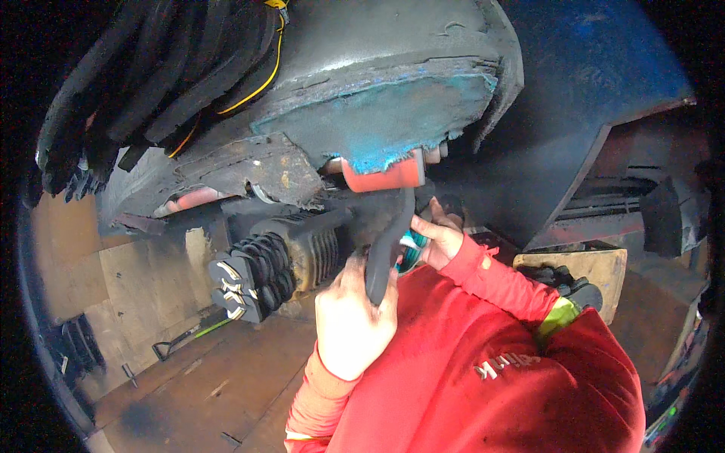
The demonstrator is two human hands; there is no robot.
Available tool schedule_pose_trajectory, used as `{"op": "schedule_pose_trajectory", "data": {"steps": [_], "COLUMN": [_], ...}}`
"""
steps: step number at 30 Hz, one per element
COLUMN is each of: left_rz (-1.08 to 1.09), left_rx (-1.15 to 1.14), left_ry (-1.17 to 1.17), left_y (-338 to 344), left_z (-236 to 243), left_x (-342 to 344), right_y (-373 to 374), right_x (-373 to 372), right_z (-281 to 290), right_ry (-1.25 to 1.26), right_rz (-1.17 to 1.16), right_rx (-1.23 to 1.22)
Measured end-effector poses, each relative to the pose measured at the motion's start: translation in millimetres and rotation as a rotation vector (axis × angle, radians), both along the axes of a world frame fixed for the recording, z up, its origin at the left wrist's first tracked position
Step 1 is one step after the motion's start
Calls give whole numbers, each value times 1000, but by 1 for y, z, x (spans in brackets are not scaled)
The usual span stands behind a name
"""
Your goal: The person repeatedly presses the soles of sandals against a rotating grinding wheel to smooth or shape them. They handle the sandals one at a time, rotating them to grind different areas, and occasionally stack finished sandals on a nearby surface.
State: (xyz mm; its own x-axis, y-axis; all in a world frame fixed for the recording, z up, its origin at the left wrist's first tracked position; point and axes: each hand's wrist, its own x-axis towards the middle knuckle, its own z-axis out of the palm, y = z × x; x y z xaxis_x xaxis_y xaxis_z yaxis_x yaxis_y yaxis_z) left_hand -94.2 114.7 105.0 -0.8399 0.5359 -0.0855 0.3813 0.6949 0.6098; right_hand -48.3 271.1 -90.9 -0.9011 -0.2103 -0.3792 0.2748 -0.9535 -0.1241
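A dark, sole-shaped piece (pixel 388 249), seen nearly edge-on and slightly curved, stands between my hands just below a red-orange rounded part (pixel 377 177) of the machine. Around its near end, my left hand (pixel 351 325) is closed, with the thumb on the right side. My right hand (pixel 442 238) is closed farther up, beside the piece's far half; its fingertips are partly hidden. Between the piece and my right hand shows a teal-and-white thing (pixel 410 249), too covered to name. The piece's upper end is close to the red-orange part; whether they touch I cannot tell.
A dusty grey machine hood (pixel 393 38) with a ragged teal cloth (pixel 377 121) overhangs my hands. Long black pieces (pixel 151 83) hang upper left. Black soles with white marks (pixel 249 279) are stacked by a ribbed housing (pixel 313 249). A wooden box (pixel 613 275) holds dark pieces at right.
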Motion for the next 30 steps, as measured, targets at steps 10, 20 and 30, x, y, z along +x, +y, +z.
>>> {"op": "schedule_pose_trajectory", "data": {"steps": [10, 20, 30], "left_rz": [17, -5, 28], "left_rx": [50, 58, 117], "left_ry": [-82, 16, 2], "left_y": [11, -18, -22], "left_z": [-3, 0, 19], "left_x": [-10, 19, 30], "right_y": [4, -2, -12], "right_x": [-9, 1, 8], "right_z": [0, 8, 15], "right_ry": [-62, 119, -12], "right_rz": [6, -64, -58], "right_rx": [-73, 186, 179]}}
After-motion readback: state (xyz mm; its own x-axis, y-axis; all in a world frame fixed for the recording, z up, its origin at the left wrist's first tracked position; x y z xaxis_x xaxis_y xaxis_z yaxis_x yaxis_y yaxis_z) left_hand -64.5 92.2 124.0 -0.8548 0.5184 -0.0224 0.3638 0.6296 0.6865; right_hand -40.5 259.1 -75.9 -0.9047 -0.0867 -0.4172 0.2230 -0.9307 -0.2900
